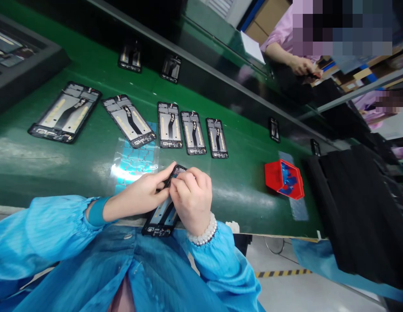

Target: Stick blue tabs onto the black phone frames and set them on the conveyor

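Two-handed, holding one phone frame (162, 214) at the near edge of the green table (247, 143) — gripping its far end with the left hand (145, 190), fingers of the right hand (193, 197) bunched close beside, cannot tell on what. Beyond, five more phone frames (170, 130) in a loose row; just left, a shiny blue sheet (129, 167); right, a red bin (273, 178) — with blue pieces (288, 180) inside.

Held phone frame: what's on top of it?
The right hand covers part of the phone frame's upper half; the left hand is at its left edge. The lower end shows uncovered. Whatever lies beneath the hands is hidden.
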Demonstrator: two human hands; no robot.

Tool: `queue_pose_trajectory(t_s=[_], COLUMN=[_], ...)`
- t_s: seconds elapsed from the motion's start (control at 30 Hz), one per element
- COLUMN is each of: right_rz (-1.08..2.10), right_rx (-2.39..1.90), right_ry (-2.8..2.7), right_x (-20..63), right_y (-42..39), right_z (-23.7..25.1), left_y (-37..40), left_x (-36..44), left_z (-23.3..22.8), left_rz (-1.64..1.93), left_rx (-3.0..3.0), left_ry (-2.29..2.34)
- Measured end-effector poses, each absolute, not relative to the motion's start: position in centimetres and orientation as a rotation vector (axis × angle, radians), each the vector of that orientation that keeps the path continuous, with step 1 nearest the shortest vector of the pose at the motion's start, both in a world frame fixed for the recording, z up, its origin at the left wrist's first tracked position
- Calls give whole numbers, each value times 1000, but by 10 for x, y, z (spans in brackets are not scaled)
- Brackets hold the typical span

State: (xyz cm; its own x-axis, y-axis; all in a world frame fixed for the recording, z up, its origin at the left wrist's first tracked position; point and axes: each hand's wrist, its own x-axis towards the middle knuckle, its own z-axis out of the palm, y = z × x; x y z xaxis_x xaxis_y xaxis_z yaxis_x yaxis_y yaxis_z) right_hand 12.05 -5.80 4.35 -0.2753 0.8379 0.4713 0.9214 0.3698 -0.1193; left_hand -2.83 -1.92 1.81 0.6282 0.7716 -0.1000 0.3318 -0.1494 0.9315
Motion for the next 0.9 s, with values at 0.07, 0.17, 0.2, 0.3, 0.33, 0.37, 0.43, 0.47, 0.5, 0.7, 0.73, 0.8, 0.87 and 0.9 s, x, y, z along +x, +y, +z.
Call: queue_pose_trajectory(t_s=[0.07, 0.17, 0.2, 0.3, 0.33, 0.37, 0.43, 0.47, 0.5, 0.7, 0.73, 0.8, 0.87, 0.9], right_rz=[-256, -287, -301, -305, -288, -267, -220, -201, -187, -223, -255, -367, -551, -699], right_rx=[-1526, -1515, -1507, -1513, -1528, -1547, -1589, -1610, -1634, -1736, -1752, -1802, -1851, -1854], right_ry=[-2182, -2222, -2232, -2175, -2134, -2088, -1996, -1952, -1906, -1657, -1635, -1541, -1313, -1092], right_x=[121, 120, 120, 120, 121, 121, 121, 120, 119, 111, 120, 156, 217, 252], right_y=[-57, -56, -56, -56, -56, -56, -57, -58, -59, -72, -76, -80, -78, -74], right_z=[45, 46, 45, 42, 41, 40, 37, 35, 33, 23, 24, 33, 50, 60], left_y=[-20, -20, -20, -21, -21, -21, -22, -22, -22, -19, -18, -14, -9, -6], left_x=[-28, -29, -29, -29, -29, -29, -28, -28, -27, -25, -25, -26, -25, -25], left_z=[19, 20, 20, 19, 19, 19, 19, 19, 20, 19, 17, 13, 9, 8], left_rz=[478, 478, 482, 497, 501, 504, 507, 510, 515, 573, 596, 648, 691, 708], left_rx=[1765, 1799, 1806, 1804, 1796, 1786, 1767, 1760, 1753, 1586, 1548, 1502, 1498, 1506], left_ry=[907, 914, 914, 905, 904, 906, 918, 925, 935, 1036, 1047, 1072, 1098, 1107])
